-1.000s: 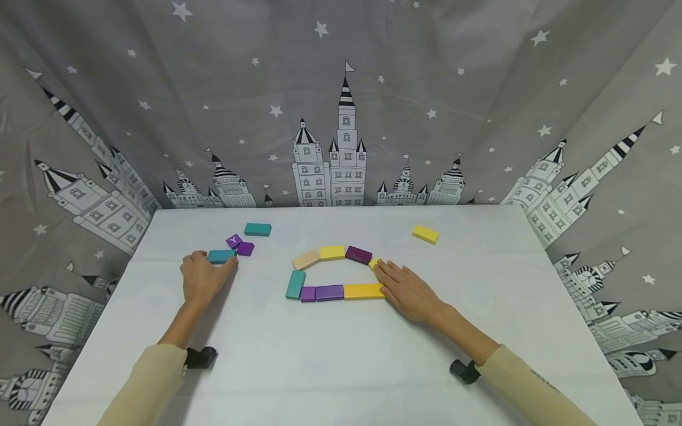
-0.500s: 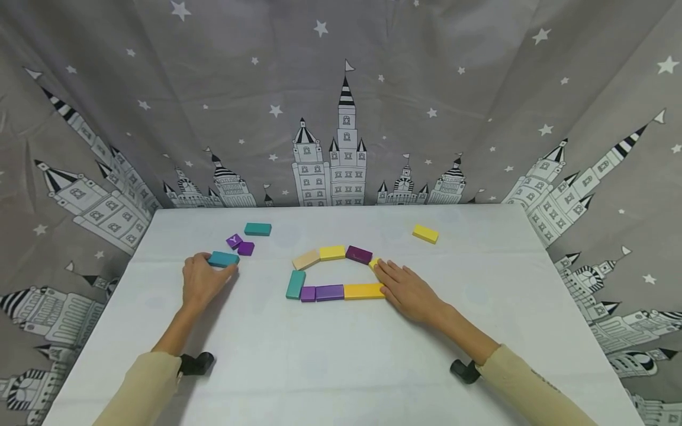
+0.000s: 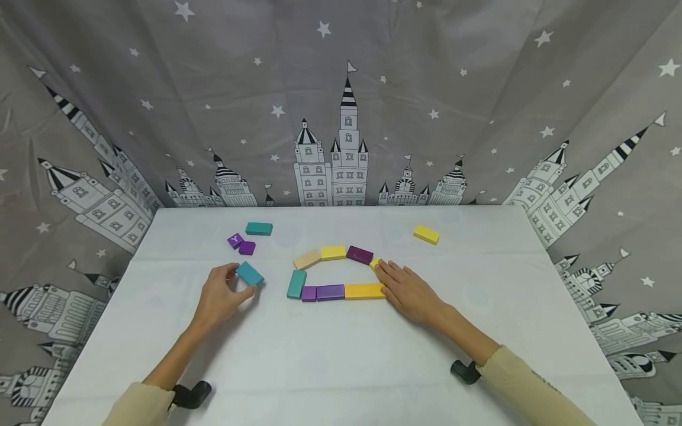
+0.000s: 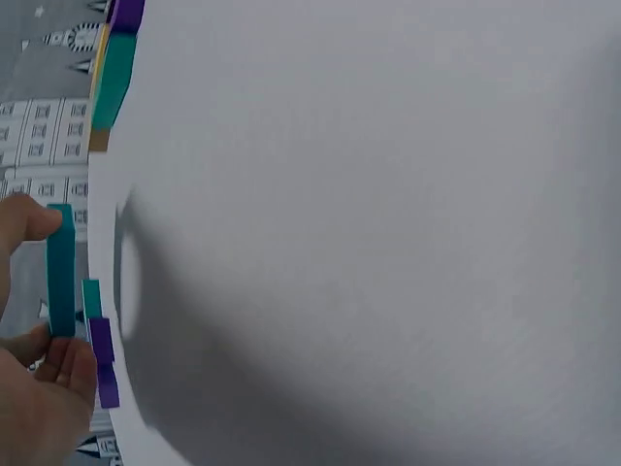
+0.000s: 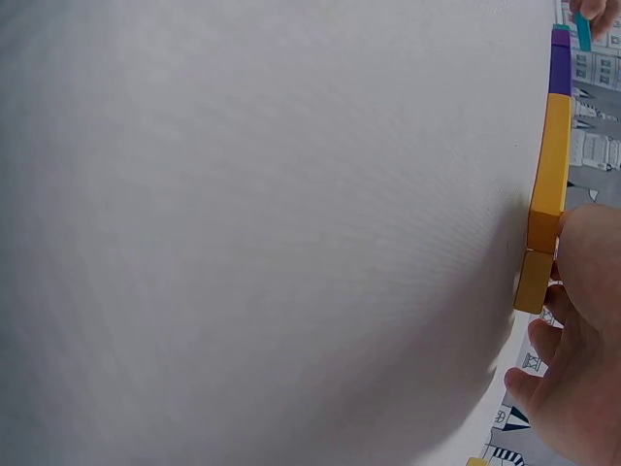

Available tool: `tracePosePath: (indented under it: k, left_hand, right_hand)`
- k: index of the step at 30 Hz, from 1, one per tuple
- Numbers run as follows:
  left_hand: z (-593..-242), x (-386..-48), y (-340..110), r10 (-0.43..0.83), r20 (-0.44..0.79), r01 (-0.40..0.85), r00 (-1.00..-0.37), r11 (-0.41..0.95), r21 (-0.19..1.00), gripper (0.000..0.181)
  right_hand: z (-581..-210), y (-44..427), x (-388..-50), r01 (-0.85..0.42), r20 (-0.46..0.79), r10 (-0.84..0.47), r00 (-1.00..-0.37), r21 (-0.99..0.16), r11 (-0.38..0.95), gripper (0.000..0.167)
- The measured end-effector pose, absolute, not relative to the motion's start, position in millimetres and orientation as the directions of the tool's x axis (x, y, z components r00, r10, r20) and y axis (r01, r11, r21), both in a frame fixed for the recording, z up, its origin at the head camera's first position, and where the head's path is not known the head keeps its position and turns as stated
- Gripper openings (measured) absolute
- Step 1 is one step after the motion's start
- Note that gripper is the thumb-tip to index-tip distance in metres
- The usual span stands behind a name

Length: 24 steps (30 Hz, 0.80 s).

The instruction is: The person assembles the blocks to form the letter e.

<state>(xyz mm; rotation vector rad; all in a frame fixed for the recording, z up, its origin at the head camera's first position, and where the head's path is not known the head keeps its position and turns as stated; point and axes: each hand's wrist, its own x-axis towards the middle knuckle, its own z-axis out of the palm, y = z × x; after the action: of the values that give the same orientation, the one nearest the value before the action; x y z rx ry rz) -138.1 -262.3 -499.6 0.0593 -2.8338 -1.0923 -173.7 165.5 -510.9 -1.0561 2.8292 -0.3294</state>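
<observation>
My left hand (image 3: 221,299) pinches a teal block (image 3: 250,273) between thumb and fingers, raised off the table in the left wrist view. To its right lies a half-ring of blocks: teal (image 3: 296,284), tan (image 3: 306,259), yellow (image 3: 333,252), maroon (image 3: 359,255) and a partly covered yellow block (image 3: 374,264) along the curve. Its near side has a small purple block (image 3: 309,294), a longer purple block (image 3: 330,292) and a long yellow block (image 3: 363,291). Over the right end rests my right hand (image 3: 410,293), fingers extended. A tan-brown block (image 5: 532,282) shows beside it in the right wrist view.
Two small purple blocks (image 3: 247,248) touch at the back left, one marked with a letter. Behind them lies another teal block (image 3: 259,229). A loose yellow block (image 3: 426,234) sits at the back right of the white table (image 3: 341,355), before a grey castle-print curtain (image 3: 224,118).
My left hand has lifted the teal block from beside the purple blocks and carried it right and nearer, turning it to a slant. My right hand has stayed in place.
</observation>
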Motion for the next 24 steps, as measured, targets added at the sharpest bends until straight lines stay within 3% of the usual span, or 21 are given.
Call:
tracePosePath:
  k: [11,24]
  left_hand:
    - [-506,-111,-234,0.181,0.12,0.213,-0.976,0.684,0.698,0.064]
    - [-516,-95,-211,0.249,0.102,0.249,-0.963,0.688,0.682,0.065]
  right_hand:
    - [-508,165,-174,-0.63,-0.037,-0.655,-0.755,-0.24,0.739,0.058]
    - [-511,165,-175,-0.627,-0.037,-0.653,-0.756,-0.242,0.74,0.057]
